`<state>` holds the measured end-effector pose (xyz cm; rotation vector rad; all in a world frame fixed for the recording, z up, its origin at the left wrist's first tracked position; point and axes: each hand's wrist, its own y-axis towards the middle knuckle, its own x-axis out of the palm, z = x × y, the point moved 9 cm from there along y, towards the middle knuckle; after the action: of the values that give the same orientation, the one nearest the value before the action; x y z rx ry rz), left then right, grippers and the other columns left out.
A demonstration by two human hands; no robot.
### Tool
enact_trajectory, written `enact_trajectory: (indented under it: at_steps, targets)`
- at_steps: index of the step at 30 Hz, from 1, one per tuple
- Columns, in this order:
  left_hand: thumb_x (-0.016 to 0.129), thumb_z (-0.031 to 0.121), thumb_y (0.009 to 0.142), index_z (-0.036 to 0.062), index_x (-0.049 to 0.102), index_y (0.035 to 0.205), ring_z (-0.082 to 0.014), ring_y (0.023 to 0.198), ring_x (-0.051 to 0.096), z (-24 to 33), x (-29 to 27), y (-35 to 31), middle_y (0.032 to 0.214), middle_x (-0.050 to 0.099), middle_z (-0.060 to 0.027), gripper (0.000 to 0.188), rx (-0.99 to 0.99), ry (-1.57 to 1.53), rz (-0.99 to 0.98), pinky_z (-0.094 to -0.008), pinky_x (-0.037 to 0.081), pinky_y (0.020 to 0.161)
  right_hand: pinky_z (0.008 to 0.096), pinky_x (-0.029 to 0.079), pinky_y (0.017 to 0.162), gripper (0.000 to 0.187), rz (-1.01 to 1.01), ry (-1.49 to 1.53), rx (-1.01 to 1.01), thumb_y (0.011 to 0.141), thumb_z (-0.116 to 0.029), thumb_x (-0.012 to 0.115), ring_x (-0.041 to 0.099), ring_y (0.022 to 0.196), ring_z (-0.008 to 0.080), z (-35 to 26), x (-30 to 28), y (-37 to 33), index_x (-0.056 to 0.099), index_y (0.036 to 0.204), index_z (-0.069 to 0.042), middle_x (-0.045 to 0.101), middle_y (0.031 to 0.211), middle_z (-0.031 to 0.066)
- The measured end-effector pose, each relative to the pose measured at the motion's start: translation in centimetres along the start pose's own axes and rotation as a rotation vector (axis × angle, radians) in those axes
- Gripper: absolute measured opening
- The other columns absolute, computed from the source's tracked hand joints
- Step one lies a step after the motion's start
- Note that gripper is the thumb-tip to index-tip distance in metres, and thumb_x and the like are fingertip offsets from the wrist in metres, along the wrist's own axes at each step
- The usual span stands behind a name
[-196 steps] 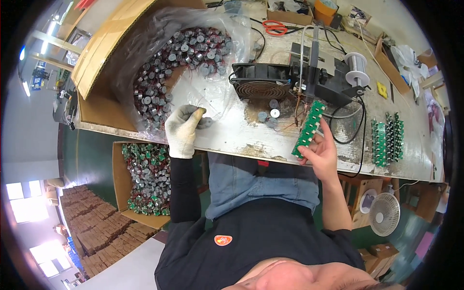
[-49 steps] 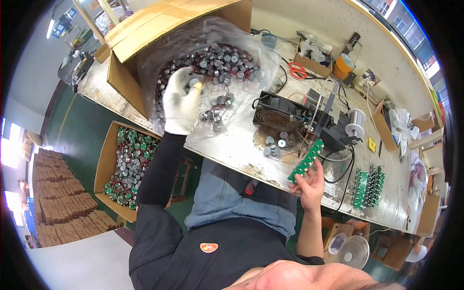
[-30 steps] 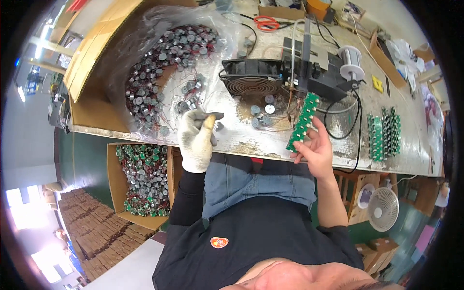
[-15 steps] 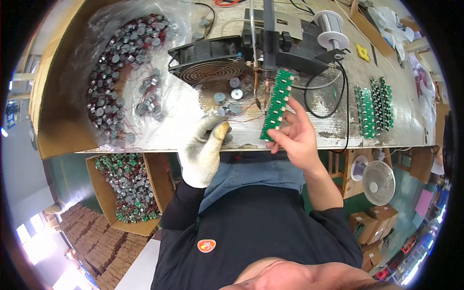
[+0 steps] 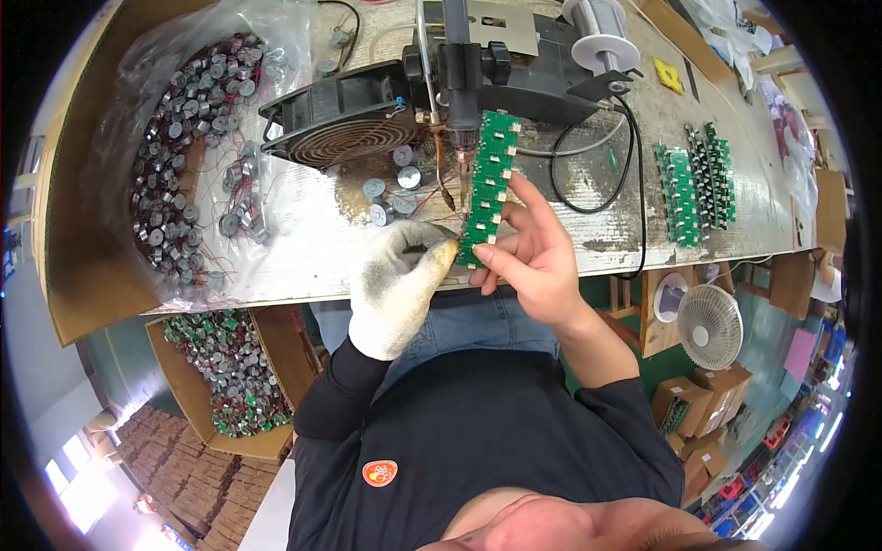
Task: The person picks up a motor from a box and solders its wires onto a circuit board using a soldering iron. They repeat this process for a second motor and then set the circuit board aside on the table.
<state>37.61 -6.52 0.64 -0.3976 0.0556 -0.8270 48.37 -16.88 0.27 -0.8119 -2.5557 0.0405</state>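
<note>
A long green circuit board strip (image 5: 490, 184) with small white connectors stands nearly upright in my bare right hand (image 5: 533, 253), gripped between thumb and fingers near its lower end. My left hand (image 5: 400, 280), in a white work glove with a stained thumb, is closed in a pinch at the strip's lower left edge. What lies in that pinch is hidden. Just left of the strip, the soldering iron (image 5: 462, 138) points down from its stand, its tip close to the board. Several small round grey motors (image 5: 409, 177) with thin red wires lie beyond my left hand.
A black fan (image 5: 340, 119) stands behind the motors. A solder wire spool (image 5: 602, 37) sits at the back. More green board strips (image 5: 680, 197) lie at the right. A plastic bag of motors (image 5: 184, 138) fills the left, inside a cardboard box (image 5: 83, 230). A black cable (image 5: 638, 184) crosses the bench.
My left hand has moved right to the strip's lower edge, its thumb and fingers closing together. The right hand still holds the strip. The whole view has shifted slightly.
</note>
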Motion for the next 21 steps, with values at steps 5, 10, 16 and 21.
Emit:
enact_trajectory:
  at_steps: [5, 10, 16, 21]
  targets:
    - [0.065, 0.008, 0.086, -0.0032, 0.062, 0.091, -0.0100, 0.073, 0.059, 0.0, -0.3, 0.5, 0.085, 0.064, -0.0064, 0.013, 0.018, 0.024, -0.008, -0.0254, 0.049, 0.066, 0.0246, 0.053, 0.053, 0.075, -0.002, 0.048, 0.003, 0.085, 0.010, 0.057, 0.066, 0.068, 0.0182, -0.2, 0.0, 0.3, 0.019, 0.147, -0.007, 0.054, 0.114, 0.0183]
    - [0.066, 0.009, 0.085, -0.0024, 0.062, 0.091, -0.0097, 0.074, 0.059, 0.3, -0.3, 0.6, 0.083, 0.064, -0.0056, 0.013, 0.024, 0.064, -0.009, -0.0240, 0.048, 0.065, 0.0248, 0.054, 0.053, 0.072, 0.007, 0.060, -0.002, 0.086, 0.010, 0.056, 0.066, 0.068, 0.0191, -0.4, 0.0, 0.5, 0.020, 0.146, -0.005, 0.054, 0.114, 0.0194]
    - [0.067, 0.009, 0.083, -0.0028, 0.064, 0.089, -0.0094, 0.073, 0.059, 0.5, -0.4, 0.8, 0.081, 0.064, -0.0053, 0.013, 0.038, 0.076, -0.009, -0.0246, 0.047, 0.065, 0.0252, 0.054, 0.052, 0.071, 0.014, 0.075, -0.007, 0.086, 0.010, 0.056, 0.066, 0.067, 0.0192, -0.5, 0.0, 0.8, 0.021, 0.146, -0.004, 0.055, 0.114, 0.0208]
    - [0.068, 0.009, 0.082, -0.0029, 0.065, 0.087, -0.0092, 0.072, 0.059, 0.5, -0.5, 1.0, 0.079, 0.065, -0.0055, 0.012, 0.023, 0.032, -0.001, -0.0244, 0.048, 0.065, 0.0257, 0.055, 0.052, 0.071, 0.007, 0.074, -0.021, 0.086, 0.010, 0.057, 0.067, 0.068, 0.0196, -1.1, 0.2, 1.1, 0.021, 0.146, -0.005, 0.055, 0.115, 0.0211]
